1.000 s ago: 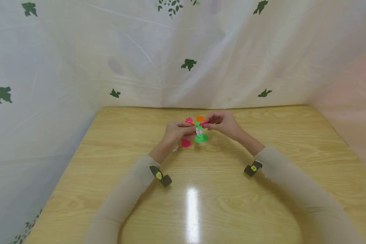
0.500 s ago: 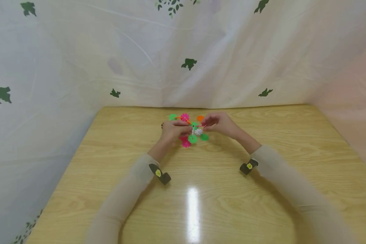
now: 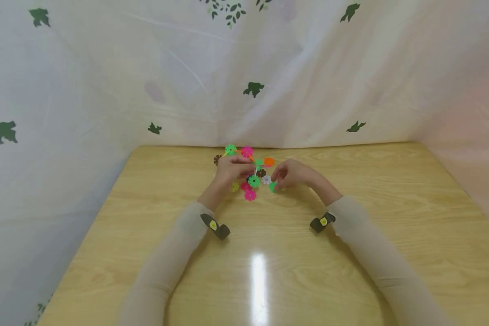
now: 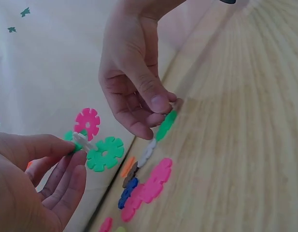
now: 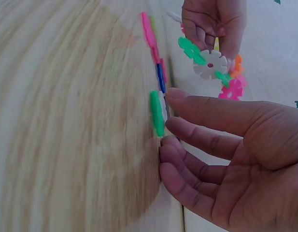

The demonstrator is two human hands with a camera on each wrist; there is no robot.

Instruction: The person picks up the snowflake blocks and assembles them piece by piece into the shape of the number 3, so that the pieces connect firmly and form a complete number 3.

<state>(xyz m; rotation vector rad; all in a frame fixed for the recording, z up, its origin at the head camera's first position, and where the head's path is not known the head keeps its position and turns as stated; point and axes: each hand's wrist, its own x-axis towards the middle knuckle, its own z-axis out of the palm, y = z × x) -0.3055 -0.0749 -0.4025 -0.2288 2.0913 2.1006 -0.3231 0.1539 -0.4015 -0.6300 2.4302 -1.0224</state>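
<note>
My left hand (image 3: 231, 174) pinches a built-up chain of notched plastic snowflake discs between thumb and fingers, raised above the table. In the left wrist view, a white disc (image 4: 83, 141) at its fingertips joins a green disc (image 4: 105, 154) and a pink disc (image 4: 87, 123). More of the chain, with another green disc (image 3: 230, 149) and a brown disc (image 3: 218, 160), stretches out behind the left hand. My right hand (image 3: 295, 175) is lowered at a loose green disc (image 5: 157, 113) on the table, its loosely bent fingertips right at the edge.
Several loose discs lie on the wooden table (image 3: 309, 262) between the hands: a white disc (image 3: 266, 180), an orange disc (image 3: 269, 161), a dark blue disc (image 4: 128, 193) and pink discs (image 4: 157, 180). A patterned cloth (image 3: 187, 90) hangs behind the table's far edge.
The right hand has left the chain, where a pink disc now sits, and moved down toward the viewer to the loose green disc. The left hand has turned the chain slightly, showing more discs.
</note>
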